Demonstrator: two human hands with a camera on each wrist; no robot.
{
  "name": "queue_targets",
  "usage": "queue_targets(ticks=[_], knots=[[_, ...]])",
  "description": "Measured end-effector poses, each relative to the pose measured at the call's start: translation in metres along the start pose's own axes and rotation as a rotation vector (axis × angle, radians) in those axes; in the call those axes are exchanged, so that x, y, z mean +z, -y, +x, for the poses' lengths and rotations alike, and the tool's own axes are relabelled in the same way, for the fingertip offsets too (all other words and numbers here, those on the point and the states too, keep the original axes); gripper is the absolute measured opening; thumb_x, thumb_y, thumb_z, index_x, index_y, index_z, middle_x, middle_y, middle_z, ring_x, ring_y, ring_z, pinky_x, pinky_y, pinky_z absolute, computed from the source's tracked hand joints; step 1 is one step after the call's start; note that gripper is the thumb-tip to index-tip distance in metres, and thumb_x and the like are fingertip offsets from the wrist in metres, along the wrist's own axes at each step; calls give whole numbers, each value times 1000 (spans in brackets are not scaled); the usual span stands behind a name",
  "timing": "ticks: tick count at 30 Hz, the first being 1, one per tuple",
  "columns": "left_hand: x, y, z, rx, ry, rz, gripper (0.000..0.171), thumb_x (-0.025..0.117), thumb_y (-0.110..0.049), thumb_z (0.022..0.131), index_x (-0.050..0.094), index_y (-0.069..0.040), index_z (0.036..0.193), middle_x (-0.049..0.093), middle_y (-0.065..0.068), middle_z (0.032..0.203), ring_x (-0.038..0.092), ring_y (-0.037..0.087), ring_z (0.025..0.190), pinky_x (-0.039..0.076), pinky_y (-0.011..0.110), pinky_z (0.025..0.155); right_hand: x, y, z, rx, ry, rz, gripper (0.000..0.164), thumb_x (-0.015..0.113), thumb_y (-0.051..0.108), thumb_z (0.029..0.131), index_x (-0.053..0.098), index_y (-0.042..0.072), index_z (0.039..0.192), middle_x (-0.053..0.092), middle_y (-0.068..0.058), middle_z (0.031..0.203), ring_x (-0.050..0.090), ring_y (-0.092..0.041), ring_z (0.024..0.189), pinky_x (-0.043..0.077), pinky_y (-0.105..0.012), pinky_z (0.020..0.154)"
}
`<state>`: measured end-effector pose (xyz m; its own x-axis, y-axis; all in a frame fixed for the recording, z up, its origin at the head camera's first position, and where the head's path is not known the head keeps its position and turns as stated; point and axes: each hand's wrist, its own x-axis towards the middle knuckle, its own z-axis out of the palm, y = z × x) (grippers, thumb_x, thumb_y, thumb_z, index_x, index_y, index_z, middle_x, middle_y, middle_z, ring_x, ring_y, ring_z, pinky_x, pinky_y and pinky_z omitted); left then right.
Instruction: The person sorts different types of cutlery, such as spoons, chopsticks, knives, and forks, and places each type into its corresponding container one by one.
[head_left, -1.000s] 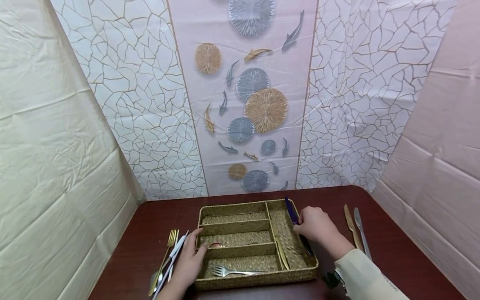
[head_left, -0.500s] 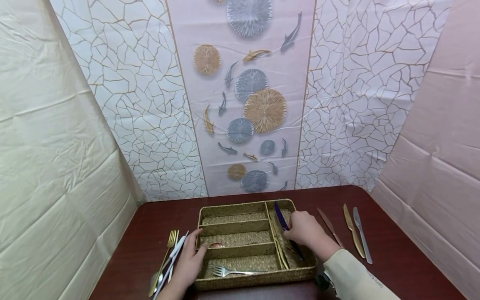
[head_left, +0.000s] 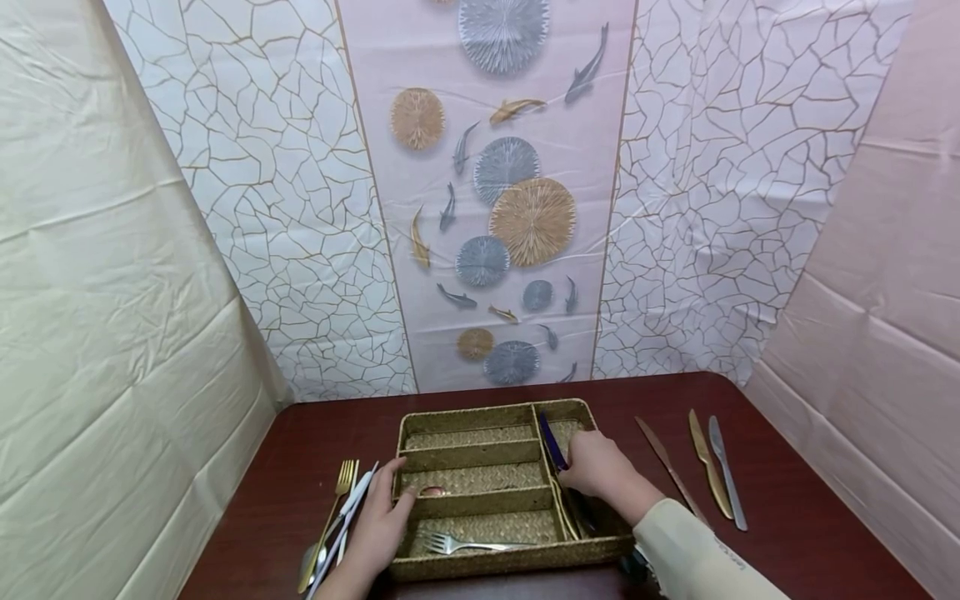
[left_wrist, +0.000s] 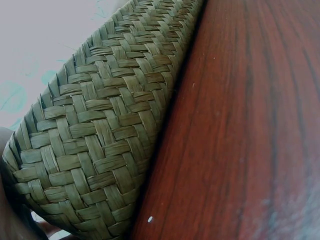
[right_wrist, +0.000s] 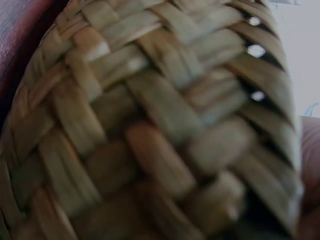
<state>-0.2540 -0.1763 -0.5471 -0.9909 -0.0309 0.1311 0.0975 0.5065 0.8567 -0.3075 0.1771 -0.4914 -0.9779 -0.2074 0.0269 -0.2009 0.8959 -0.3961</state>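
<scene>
A woven cutlery tray (head_left: 517, 557) with several compartments sits on the dark red table. My left hand (head_left: 375, 521) grips its left wall, fingers and thumb over the rim; the left wrist view shows that woven wall up close. Low in the long right compartment, my right hand (head_left: 600, 468) pinches a dark blue table knife (head_left: 551, 437), blade pointing to the back. A gold utensil (head_left: 564, 510) lies along the divider beside it. In the front compartment rests a silver fork (head_left: 447, 543). Something small and reddish (head_left: 432, 491) shows in the middle compartment. Blurred weave (right_wrist: 150, 120) fills the right wrist view.
Left of the tray lie a gold fork (head_left: 346, 477), white-handled cutlery (head_left: 356, 493) and a spoon (head_left: 315, 557). To the right are a copper knife (head_left: 660, 450), a gold knife (head_left: 708, 467) and a silver knife (head_left: 726, 471). Patterned cloth (head_left: 480, 208) hangs behind the table.
My right hand has carried the blue knife leftward, from the tray's right rim to beside the compartment divider. The copper knife has come into sight behind the arm. The left hand stays put.
</scene>
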Motion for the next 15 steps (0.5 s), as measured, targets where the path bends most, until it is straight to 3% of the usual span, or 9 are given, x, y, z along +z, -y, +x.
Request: queue_targets(ticks=[15], knots=[[-2,-2,-1,0,-1,-17,52,53,-23,104,36,-15,153,28,14,158,27,37,146,29,64,109,15,1,7,-28,50,-64,43,73,14,84,42,17,54,33,5,47,31,-12,41,35,-30,45]])
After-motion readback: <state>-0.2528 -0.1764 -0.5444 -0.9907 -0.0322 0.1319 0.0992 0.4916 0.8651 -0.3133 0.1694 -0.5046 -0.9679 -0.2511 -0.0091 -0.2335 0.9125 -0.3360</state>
